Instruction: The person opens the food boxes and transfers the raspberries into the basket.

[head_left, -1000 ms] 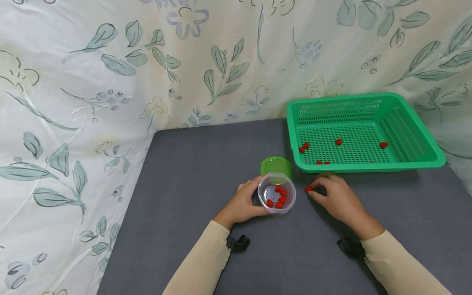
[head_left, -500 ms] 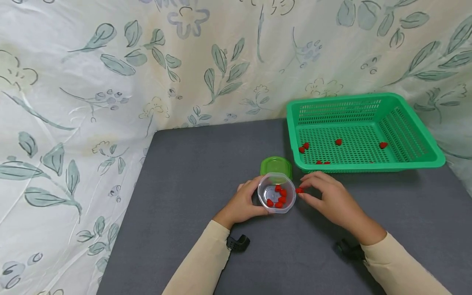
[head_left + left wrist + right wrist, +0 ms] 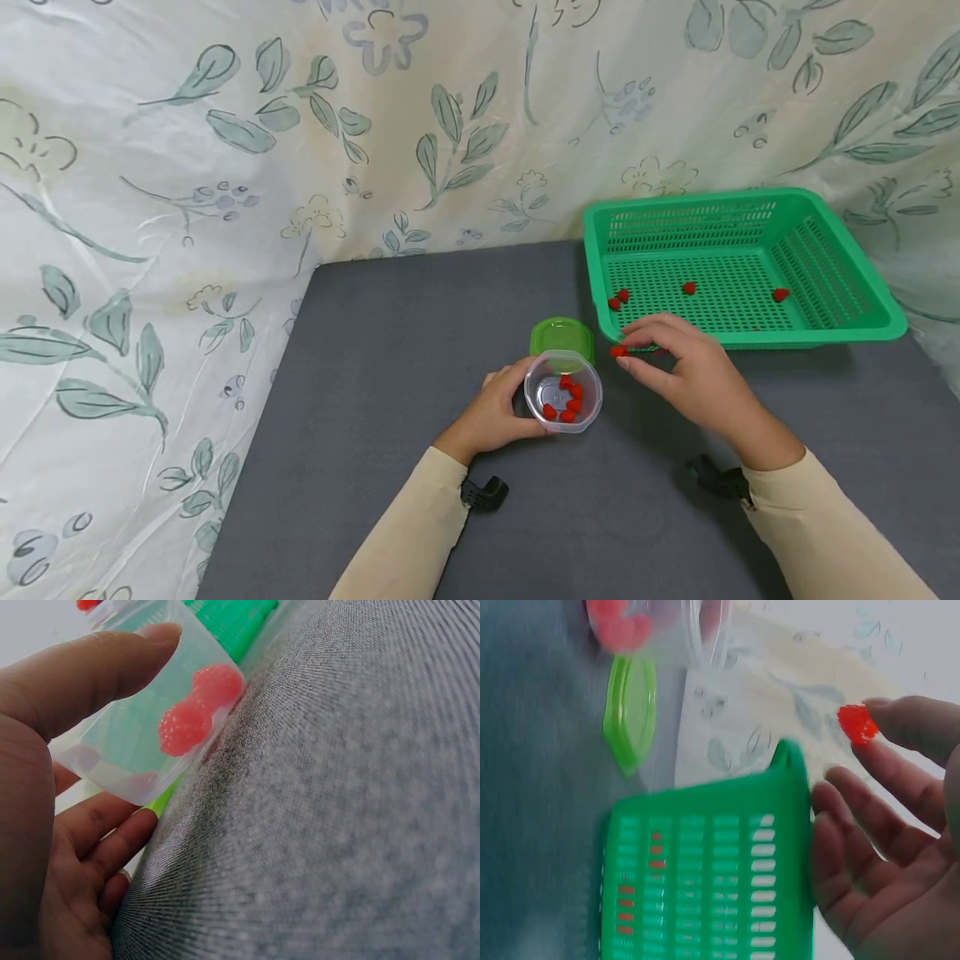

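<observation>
My left hand (image 3: 491, 417) holds a clear plastic cup (image 3: 531, 402) on the dark cloth, thumb on the near side and fingers on the far side. Several red raspberries (image 3: 573, 406) lie in the cup; two show through its wall in the left wrist view, where a raspberry (image 3: 217, 684) has a bumpy skin. Between thumb and forefinger my right hand (image 3: 701, 383) pinches one raspberry (image 3: 857, 724), raised to the right of the cup, near the basket's front left corner. The other right fingers are loosely bent. A green lid (image 3: 561, 335) sits just behind the cup.
A green slotted basket (image 3: 750, 339) stands at the back right, with several raspberries scattered on its floor. My right hand hides part of its front rim. A floral cloth (image 3: 465, 150) hangs behind the grey table (image 3: 390, 367).
My right hand first came left to the cup's rim with the raspberry, then moved back and up toward the basket, still pinching it. My left hand and the cup stayed in place.
</observation>
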Motion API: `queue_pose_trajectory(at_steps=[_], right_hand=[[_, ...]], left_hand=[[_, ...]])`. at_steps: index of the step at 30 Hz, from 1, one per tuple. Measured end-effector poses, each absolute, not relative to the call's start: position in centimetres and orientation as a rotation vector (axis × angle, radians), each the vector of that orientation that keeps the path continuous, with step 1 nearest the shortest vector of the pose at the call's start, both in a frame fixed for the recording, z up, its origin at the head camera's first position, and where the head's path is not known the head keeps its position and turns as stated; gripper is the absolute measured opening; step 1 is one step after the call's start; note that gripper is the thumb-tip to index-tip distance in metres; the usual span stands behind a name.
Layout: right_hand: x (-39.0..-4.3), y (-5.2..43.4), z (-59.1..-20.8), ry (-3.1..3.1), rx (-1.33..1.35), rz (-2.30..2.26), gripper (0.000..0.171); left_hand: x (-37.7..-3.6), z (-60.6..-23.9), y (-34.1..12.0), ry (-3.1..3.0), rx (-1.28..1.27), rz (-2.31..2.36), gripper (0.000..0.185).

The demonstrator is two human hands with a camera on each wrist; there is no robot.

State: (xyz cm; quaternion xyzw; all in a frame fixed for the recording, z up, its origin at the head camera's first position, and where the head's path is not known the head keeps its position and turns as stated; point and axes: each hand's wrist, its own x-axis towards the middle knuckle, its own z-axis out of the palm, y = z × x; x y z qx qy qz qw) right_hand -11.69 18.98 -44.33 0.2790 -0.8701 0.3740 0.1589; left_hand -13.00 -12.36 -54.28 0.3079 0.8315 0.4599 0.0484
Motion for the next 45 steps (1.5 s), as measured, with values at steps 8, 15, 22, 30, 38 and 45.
queue_pose_trajectory(at_steps=[8, 15, 22, 30, 38, 45], right_hand=[[-13.8, 20.7, -44.1, -2.503, 0.667, 1.023, 0.023], [-14.7, 21.3, -44.3, -2.573, 0.596, 0.981, 0.018], [-14.9, 21.3, -44.6, -2.575, 0.583, 0.995, 0.019], [-14.6, 21.2, -45.0, -2.519, 0.614, 0.986, 0.025], [-12.9, 19.9, -44.0, -2.407, 0.689, 1.086, 0.031], [-12.1, 18.3, -43.9, -2.379, 0.799, 1.122, 0.029]], left_hand=[[-13.1, -54.2, -12.4, 2.525, 0.923, 1.407, 0.102], [-13.1, -54.1, -12.5, 2.523, 0.919, 1.404, 0.101], [-13.1, -53.9, -12.4, 2.527, 0.917, 1.390, 0.101], [-13.0, -53.9, -12.4, 2.524, 0.910, 1.403, 0.101], [-13.1, -54.1, -12.4, 2.525, 0.914, 1.405, 0.101], [-13.1, -54.0, -12.4, 2.523, 0.913, 1.403, 0.101]])
